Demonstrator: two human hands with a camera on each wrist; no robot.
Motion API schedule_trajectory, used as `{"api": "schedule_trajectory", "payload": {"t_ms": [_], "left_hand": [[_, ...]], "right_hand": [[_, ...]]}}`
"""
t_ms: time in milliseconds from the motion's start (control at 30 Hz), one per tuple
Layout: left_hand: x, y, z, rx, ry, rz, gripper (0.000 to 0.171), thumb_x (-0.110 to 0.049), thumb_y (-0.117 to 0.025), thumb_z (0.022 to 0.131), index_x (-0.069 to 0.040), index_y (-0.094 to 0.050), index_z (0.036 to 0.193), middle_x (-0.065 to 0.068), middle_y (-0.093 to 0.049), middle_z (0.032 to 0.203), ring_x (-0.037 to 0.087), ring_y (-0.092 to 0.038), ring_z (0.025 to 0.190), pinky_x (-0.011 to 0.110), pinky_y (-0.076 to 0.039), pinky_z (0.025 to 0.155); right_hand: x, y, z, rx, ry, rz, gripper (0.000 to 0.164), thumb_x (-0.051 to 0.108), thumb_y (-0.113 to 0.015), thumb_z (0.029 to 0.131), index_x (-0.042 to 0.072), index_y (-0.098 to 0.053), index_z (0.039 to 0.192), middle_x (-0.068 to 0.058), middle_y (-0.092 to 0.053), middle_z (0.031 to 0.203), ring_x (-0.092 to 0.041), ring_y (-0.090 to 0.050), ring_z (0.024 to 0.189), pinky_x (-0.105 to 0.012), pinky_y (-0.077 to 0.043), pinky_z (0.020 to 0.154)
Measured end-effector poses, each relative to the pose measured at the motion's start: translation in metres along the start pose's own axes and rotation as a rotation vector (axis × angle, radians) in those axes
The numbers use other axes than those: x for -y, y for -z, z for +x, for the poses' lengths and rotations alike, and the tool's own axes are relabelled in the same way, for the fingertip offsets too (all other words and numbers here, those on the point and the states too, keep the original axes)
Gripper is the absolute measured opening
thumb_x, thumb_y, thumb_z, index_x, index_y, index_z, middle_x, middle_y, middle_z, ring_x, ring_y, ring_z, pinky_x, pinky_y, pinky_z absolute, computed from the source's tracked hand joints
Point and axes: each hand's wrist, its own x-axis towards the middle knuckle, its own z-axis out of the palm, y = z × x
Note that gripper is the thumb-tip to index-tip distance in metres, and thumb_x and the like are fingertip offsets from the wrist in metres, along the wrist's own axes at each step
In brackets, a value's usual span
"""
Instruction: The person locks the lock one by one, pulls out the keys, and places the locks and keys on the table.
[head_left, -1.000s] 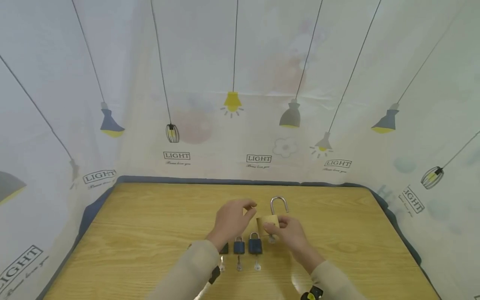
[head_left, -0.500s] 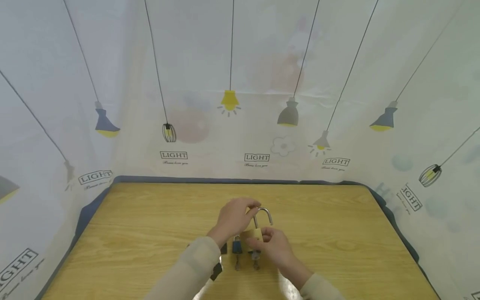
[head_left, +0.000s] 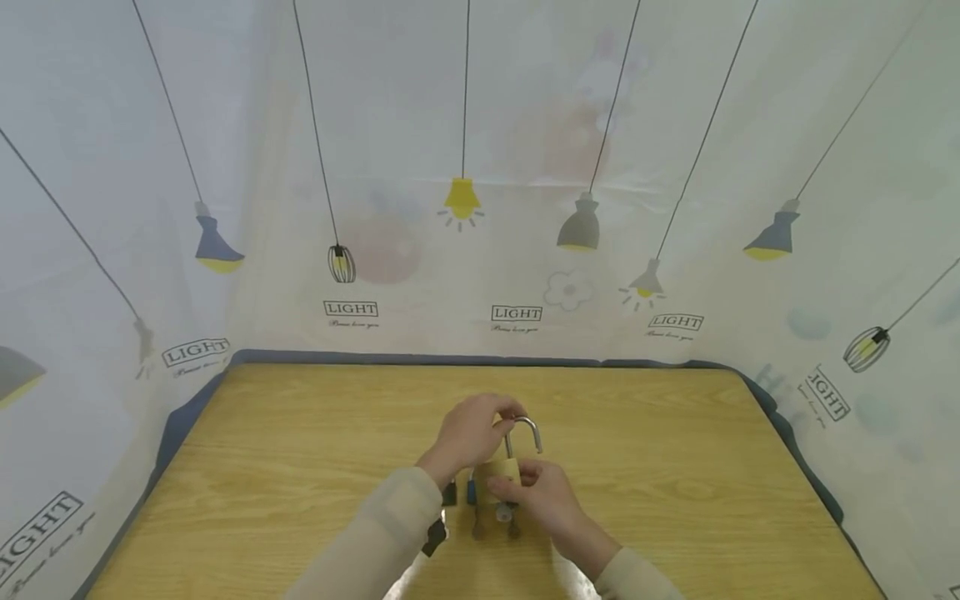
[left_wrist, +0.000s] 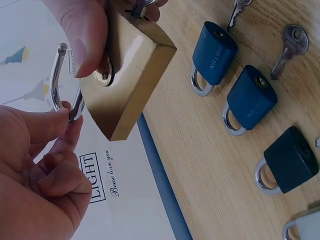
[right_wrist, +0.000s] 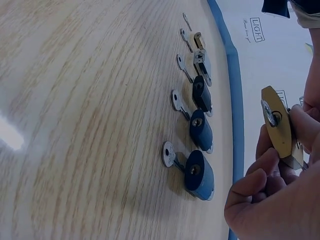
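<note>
A large brass padlock [left_wrist: 137,75] is held up over the table, its steel shackle [head_left: 536,433] swung out and standing open. My right hand [head_left: 551,497] grips the brass body, thumb across its face. With thumb and finger, my left hand [left_wrist: 42,170] pinches the shackle near the body. A key [right_wrist: 268,112] sits in the keyhole underneath. Below the hands, two blue padlocks [left_wrist: 215,52] and a dark green padlock [left_wrist: 290,160] lie in a row, shackles closed. Loose keys [left_wrist: 290,47] lie by their keyhole ends.
Farther along the row are a silver padlock [right_wrist: 201,62] and a small brass padlock [right_wrist: 199,41], also with keys beside them. The wooden table [head_left: 315,417] ends at a dark blue edge against a white sheet printed with lamps [head_left: 420,292].
My right hand has carried the brass padlock left and slightly down, over the blue padlocks. My left hand, earlier apart from it, now holds the shackle.
</note>
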Motion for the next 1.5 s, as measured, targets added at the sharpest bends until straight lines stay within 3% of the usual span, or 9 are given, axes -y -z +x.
{"api": "schedule_trajectory", "payload": {"t_ms": [267, 367, 500, 633, 733, 900, 1067, 1400, 1500], "left_hand": [[0.003, -0.001, 0.002, -0.001, -0.019, -0.042, 0.017, -0.016, -0.059, 0.095, -0.024, -0.067, 0.107, -0.008, -0.068, 0.105, 0.012, -0.060, 0.097, 0.035, -0.049, 0.079], [0.003, 0.000, 0.002, -0.004, -0.023, -0.044, 0.016, -0.020, -0.058, 0.096, -0.025, -0.067, 0.108, -0.007, -0.066, 0.101, 0.012, -0.059, 0.089, 0.033, -0.050, 0.069], [-0.001, 0.001, 0.000, 0.021, -0.020, -0.050, 0.022, -0.038, -0.052, 0.098, -0.026, -0.065, 0.110, -0.007, -0.061, 0.089, 0.012, -0.054, 0.070, 0.028, -0.045, 0.054], [-0.005, 0.001, -0.001, 0.050, 0.005, -0.048, 0.044, -0.063, -0.046, 0.092, -0.026, -0.062, 0.109, -0.008, -0.059, 0.080, 0.011, -0.052, 0.063, 0.029, -0.043, 0.053], [-0.008, 0.001, -0.002, 0.048, 0.016, -0.025, 0.048, -0.068, -0.047, 0.088, -0.026, -0.060, 0.104, -0.007, -0.057, 0.076, 0.011, -0.051, 0.060, 0.029, -0.042, 0.051], [-0.009, 0.004, -0.002, 0.045, 0.009, 0.005, 0.033, -0.057, -0.051, 0.091, -0.026, -0.058, 0.099, -0.008, -0.057, 0.074, 0.011, -0.050, 0.059, 0.028, -0.041, 0.050], [-0.010, 0.010, -0.005, 0.066, 0.002, -0.038, 0.022, -0.042, -0.052, 0.092, -0.025, -0.060, 0.102, -0.009, -0.062, 0.086, 0.009, -0.054, 0.068, 0.029, -0.045, 0.060], [0.010, 0.016, -0.016, 0.055, -0.041, -0.107, 0.026, -0.028, -0.051, 0.096, -0.025, -0.062, 0.119, -0.008, -0.065, 0.108, 0.012, -0.057, 0.100, 0.038, -0.048, 0.086], [0.017, 0.016, -0.019, 0.047, -0.032, -0.108, 0.026, -0.028, -0.052, 0.097, -0.024, -0.061, 0.121, -0.006, -0.066, 0.112, 0.013, -0.058, 0.102, 0.038, -0.049, 0.087]], "right_hand": [[-0.004, 0.003, 0.003, 0.002, 0.001, 0.006, 0.043, 0.031, -0.069, 0.088, -0.002, -0.062, 0.114, -0.013, -0.070, 0.104, -0.024, -0.062, 0.101, -0.066, -0.033, 0.099], [-0.004, 0.004, 0.004, -0.009, 0.010, 0.007, 0.043, 0.031, -0.069, 0.088, -0.002, -0.062, 0.114, -0.013, -0.070, 0.104, -0.024, -0.062, 0.100, -0.063, -0.036, 0.099], [-0.003, 0.005, 0.004, -0.024, 0.017, -0.010, 0.043, 0.031, -0.068, 0.088, -0.003, -0.062, 0.114, -0.013, -0.071, 0.103, -0.024, -0.062, 0.101, -0.065, -0.036, 0.098], [0.005, 0.004, -0.001, -0.038, 0.033, -0.035, 0.045, 0.030, -0.069, 0.088, -0.005, -0.061, 0.115, -0.015, -0.069, 0.105, -0.026, -0.061, 0.102, -0.063, -0.038, 0.097], [0.011, 0.003, -0.005, -0.050, 0.052, -0.046, 0.044, 0.027, -0.069, 0.088, -0.007, -0.061, 0.114, -0.016, -0.069, 0.106, -0.027, -0.062, 0.100, -0.058, -0.043, 0.094], [-0.001, 0.003, 0.002, -0.069, 0.063, -0.052, 0.044, 0.030, -0.070, 0.087, -0.004, -0.062, 0.112, -0.014, -0.068, 0.107, -0.023, -0.062, 0.099, -0.052, -0.046, 0.092], [-0.004, 0.004, 0.002, -0.074, 0.057, -0.061, 0.045, 0.035, -0.070, 0.087, 0.000, -0.063, 0.113, -0.011, -0.070, 0.105, -0.022, -0.062, 0.097, -0.052, -0.046, 0.092], [-0.002, 0.010, 0.001, -0.053, 0.011, -0.041, 0.048, 0.036, -0.069, 0.087, 0.000, -0.061, 0.117, -0.012, -0.069, 0.107, -0.023, -0.064, 0.098, -0.056, -0.043, 0.096], [-0.001, 0.011, 0.001, -0.053, 0.004, -0.050, 0.049, 0.035, -0.070, 0.086, -0.001, -0.060, 0.117, -0.011, -0.069, 0.107, -0.022, -0.064, 0.097, -0.057, -0.041, 0.097]]}}
